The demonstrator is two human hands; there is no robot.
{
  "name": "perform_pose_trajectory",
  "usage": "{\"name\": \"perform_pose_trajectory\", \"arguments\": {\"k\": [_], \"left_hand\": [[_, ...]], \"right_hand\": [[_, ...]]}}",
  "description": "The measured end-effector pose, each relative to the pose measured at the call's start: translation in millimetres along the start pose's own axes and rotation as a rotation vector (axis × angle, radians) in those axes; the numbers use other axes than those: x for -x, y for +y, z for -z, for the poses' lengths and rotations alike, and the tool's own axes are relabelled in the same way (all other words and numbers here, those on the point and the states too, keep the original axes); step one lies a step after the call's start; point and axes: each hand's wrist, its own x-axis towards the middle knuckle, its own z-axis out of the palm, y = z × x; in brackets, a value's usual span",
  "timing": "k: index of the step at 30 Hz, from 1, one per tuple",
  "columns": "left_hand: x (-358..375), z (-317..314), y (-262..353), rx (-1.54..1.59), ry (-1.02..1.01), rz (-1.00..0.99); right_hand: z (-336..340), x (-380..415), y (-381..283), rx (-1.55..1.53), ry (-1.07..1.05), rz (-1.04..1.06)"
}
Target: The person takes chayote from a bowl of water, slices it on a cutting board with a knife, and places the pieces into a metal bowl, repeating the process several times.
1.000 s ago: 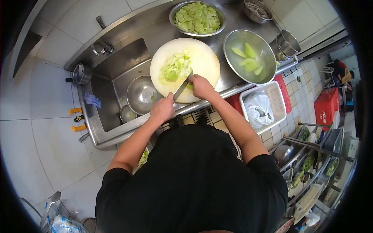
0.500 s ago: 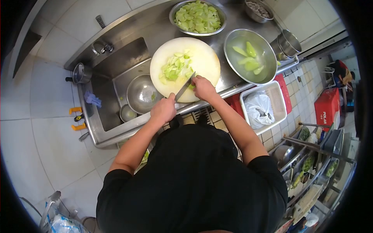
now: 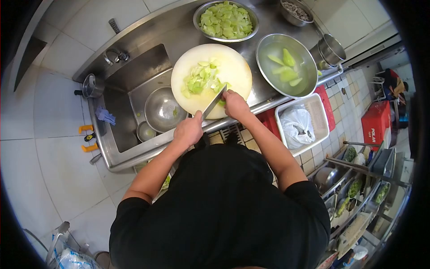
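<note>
My left hand (image 3: pixel 188 130) is closed round the handle of a knife (image 3: pixel 212 103) at the near edge of a round white cutting board (image 3: pixel 239 76). The blade reaches diagonally up and right over the board. Beside its tip, my right hand (image 3: pixel 235 105) has bent fingers on a green vegetable piece (image 3: pixel 221 102), mostly hidden. Pale green slices (image 3: pixel 199 78) lie heaped on the board's left half. Behind the board, a metal bowl (image 3: pixel 197 19) holds many similar slices. Another metal bowl (image 3: pixel 264 67) on the right holds peeled green vegetables in water.
A sink (image 3: pixel 123 105) on the left holds a large empty bowl (image 3: pixel 162 109) and a small one (image 3: pixel 145 132). Below the counter's right edge sits a white basket (image 3: pixel 320 117) with a plastic bag. Metal pots (image 3: pixel 332 48) stand at the counter's right end.
The knife blade and the fingers of my right hand have shifted slightly on the board. A few slices now lie just left of the blade tip. The whole view has moved slightly.
</note>
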Motion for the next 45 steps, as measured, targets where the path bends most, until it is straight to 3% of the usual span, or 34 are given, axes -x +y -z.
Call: {"name": "perform_pose_trajectory", "arguments": {"k": [12, 45], "left_hand": [[4.7, 8.2, 1.1, 0.036, 0.000, -0.025], [3.1, -1.9, 6.2, -0.031, -0.022, -0.051]], "right_hand": [[-6.1, 9.5, 8.1, -0.041, 0.082, 0.036], [-9.5, 33.1, 15.2, -0.154, 0.083, -0.108]]}}
